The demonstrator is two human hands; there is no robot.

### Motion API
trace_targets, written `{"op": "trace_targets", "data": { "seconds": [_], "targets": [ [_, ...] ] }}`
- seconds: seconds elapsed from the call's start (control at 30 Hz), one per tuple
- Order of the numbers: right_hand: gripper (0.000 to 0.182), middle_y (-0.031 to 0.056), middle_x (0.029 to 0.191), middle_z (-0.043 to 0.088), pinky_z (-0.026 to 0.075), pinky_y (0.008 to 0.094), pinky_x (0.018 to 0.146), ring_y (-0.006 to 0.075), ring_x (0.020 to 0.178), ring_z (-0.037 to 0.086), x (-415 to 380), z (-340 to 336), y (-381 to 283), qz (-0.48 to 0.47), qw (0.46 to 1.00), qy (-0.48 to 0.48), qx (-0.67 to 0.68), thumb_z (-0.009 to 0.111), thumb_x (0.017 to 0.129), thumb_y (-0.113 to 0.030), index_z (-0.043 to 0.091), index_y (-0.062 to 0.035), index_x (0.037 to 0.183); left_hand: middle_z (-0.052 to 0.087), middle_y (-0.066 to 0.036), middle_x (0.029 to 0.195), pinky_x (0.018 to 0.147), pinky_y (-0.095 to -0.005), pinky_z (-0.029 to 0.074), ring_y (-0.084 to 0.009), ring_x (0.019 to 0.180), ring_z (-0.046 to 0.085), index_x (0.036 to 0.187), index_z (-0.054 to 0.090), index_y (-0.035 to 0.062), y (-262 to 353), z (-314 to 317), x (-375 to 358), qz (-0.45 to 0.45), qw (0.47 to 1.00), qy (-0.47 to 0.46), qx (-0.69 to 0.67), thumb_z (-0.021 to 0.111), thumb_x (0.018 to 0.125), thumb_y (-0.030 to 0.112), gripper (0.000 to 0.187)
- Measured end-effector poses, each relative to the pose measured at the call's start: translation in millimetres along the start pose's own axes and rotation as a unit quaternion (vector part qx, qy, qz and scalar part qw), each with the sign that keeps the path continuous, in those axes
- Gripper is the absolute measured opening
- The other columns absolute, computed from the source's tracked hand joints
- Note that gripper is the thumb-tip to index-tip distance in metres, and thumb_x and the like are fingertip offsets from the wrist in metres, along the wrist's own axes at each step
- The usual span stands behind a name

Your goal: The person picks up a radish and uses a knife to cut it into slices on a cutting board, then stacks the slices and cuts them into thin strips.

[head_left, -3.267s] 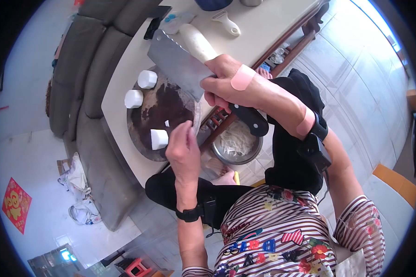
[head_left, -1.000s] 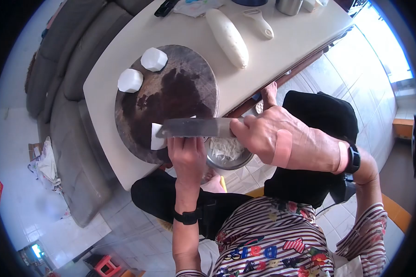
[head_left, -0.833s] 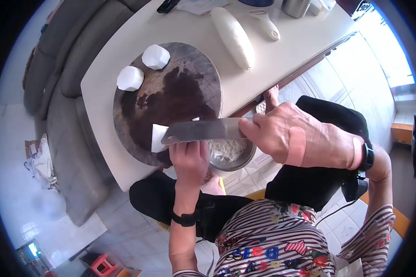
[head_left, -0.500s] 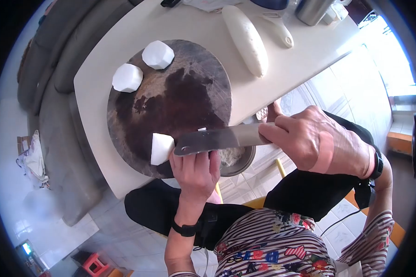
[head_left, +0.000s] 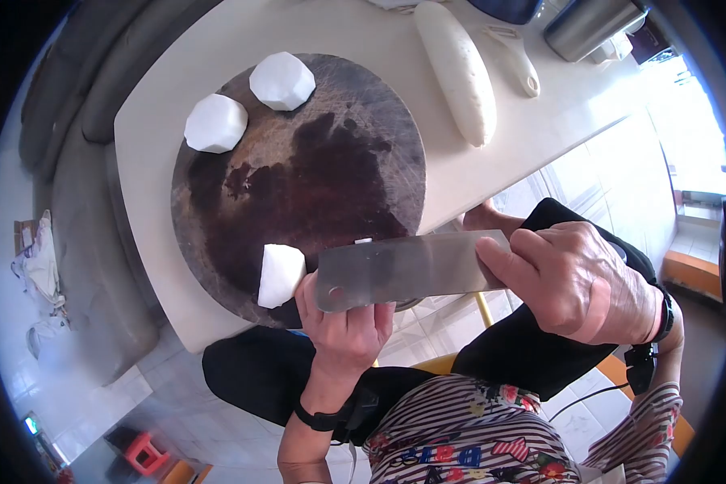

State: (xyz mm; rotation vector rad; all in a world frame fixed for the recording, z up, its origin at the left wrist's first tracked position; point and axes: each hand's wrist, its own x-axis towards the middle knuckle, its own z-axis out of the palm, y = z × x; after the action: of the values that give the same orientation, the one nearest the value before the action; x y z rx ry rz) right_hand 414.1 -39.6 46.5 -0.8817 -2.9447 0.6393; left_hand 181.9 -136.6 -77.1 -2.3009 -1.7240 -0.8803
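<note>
My right hand point(head_left: 569, 278) grips a cleaver point(head_left: 411, 266), its broad blade pointing left over the near edge of a round wooden chopping board point(head_left: 315, 177). Behind the blade, my left hand point(head_left: 343, 335) has its fingers together, with the fingertips hidden. Its leftmost finger touches or lies right beside a cut chunk of peeled white radish point(head_left: 281, 276). A small white scrap point(head_left: 364, 240) lies at the blade's far edge. Two more radish chunks, one at the far left point(head_left: 216, 123) and one at the back point(head_left: 282, 81), rest on the board.
A whole white radish point(head_left: 457, 73) and a white peeler point(head_left: 515, 60) lie on the table point(head_left: 149, 169), right of the board. A metal container point(head_left: 593, 28) stands at the back right. My knees are below the table's near edge. A grey sofa point(head_left: 97, 242) is at left.
The cleaver blade has tilted and now shows more of its flat face. The bowl of white shreds below the board's edge is now mostly hidden. The whole view has shifted slightly.
</note>
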Motion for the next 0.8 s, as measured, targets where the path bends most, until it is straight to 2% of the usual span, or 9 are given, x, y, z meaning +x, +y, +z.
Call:
{"op": "trace_targets", "data": {
  "seconds": [0.1,0.17,0.3,0.37,0.6,0.67,0.7,0.8],
  "targets": [
    [0.017,0.0105,0.063,0.052,0.052,0.0330,0.051,0.0243,0.057,0.063,-0.3,2.6,1.8,0.000,1.000,0.007,0.001,0.064,0.073,-0.001,0.053,0.0041,0.085,0.061,-0.017,0.110,0.083,-0.0474,0.047,-0.0354,0.096,0.057,0.099,0.070,-0.0010,0.2,0.0,-2.0,-0.001,1.000,-0.003,-0.003,0.069,0.083,0.019,0.025],
    [0.017,0.0106,0.063,0.052,0.052,0.0332,0.051,0.0245,0.057,0.063,0.4,5.1,3.3,-0.006,1.000,0.020,0.004,0.064,0.073,-0.001,0.053,0.0044,0.085,0.064,-0.016,0.112,0.095,-0.0464,0.043,-0.0345,0.105,0.059,0.105,0.070,0.0028,1.9,-1.6,-1.9,-0.028,0.999,-0.013,-0.008,0.067,0.086,0.023,0.027],
    [0.016,0.0118,0.064,0.054,0.054,0.0343,0.053,0.0263,0.058,0.064,4.7,8.9,-0.3,-0.004,1.000,0.014,-0.018,0.062,0.074,-0.001,0.051,0.0048,0.084,0.064,-0.016,0.110,0.093,-0.0460,0.044,-0.0347,0.104,0.059,0.104,0.070,0.0020,2.1,0.0,-2.3,-0.028,1.000,-0.005,0.006,0.068,0.085,0.021,0.027],
    [0.015,0.0124,0.065,0.055,0.054,0.0346,0.054,0.0272,0.059,0.065,5.9,9.6,-2.8,-0.013,0.999,0.019,-0.034,0.061,0.074,-0.001,0.050,0.0047,0.084,0.062,-0.017,0.109,0.084,-0.0500,0.047,-0.0354,0.097,0.057,0.100,0.069,-0.0011,1.8,0.3,-1.5,-0.007,1.000,-0.002,0.010,0.069,0.083,0.018,0.025],
    [0.014,0.0129,0.067,0.056,0.054,0.0358,0.054,0.0287,0.062,0.065,-2.8,8.5,0.3,-0.002,1.000,0.020,0.016,0.060,0.075,-0.001,0.051,0.0031,0.085,0.061,-0.017,0.106,0.083,-0.0487,0.047,-0.0346,0.096,0.057,0.099,0.068,-0.0016,2.9,0.4,0.0,-0.014,1.000,0.013,-0.001,0.069,0.084,0.019,0.025],
    [0.015,0.0125,0.066,0.055,0.053,0.0354,0.053,0.0281,0.062,0.065,-4.8,8.0,-0.2,0.025,0.999,-0.009,0.020,0.060,0.076,-0.002,0.051,0.0033,0.086,0.064,-0.016,0.106,0.091,-0.0476,0.045,-0.0360,0.099,0.059,0.101,0.069,-0.0002,4.0,-0.5,-0.5,-0.026,1.000,0.009,-0.010,0.069,0.082,0.014,0.024],
    [0.015,0.0125,0.066,0.055,0.053,0.0354,0.053,0.0281,0.062,0.065,-4.7,8.0,-0.4,0.024,0.999,-0.010,0.020,0.060,0.076,-0.002,0.051,0.0033,0.086,0.064,-0.016,0.106,0.091,-0.0476,0.045,-0.0360,0.099,0.059,0.101,0.069,-0.0002,4.3,-0.5,0.3,-0.028,1.000,0.009,-0.010,0.069,0.082,0.014,0.024],
    [0.016,0.0116,0.065,0.054,0.053,0.0348,0.053,0.0274,0.059,0.064,-4.5,8.0,-2.6,0.009,0.999,0.035,0.020,0.061,0.076,-0.003,0.051,0.0041,0.087,0.064,-0.016,0.106,0.092,-0.0489,0.045,-0.0363,0.100,0.058,0.100,0.070,-0.0001,4.4,-0.1,1.6,-0.027,0.999,0.011,-0.019,0.069,0.082,0.015,0.023]
  ]
}}
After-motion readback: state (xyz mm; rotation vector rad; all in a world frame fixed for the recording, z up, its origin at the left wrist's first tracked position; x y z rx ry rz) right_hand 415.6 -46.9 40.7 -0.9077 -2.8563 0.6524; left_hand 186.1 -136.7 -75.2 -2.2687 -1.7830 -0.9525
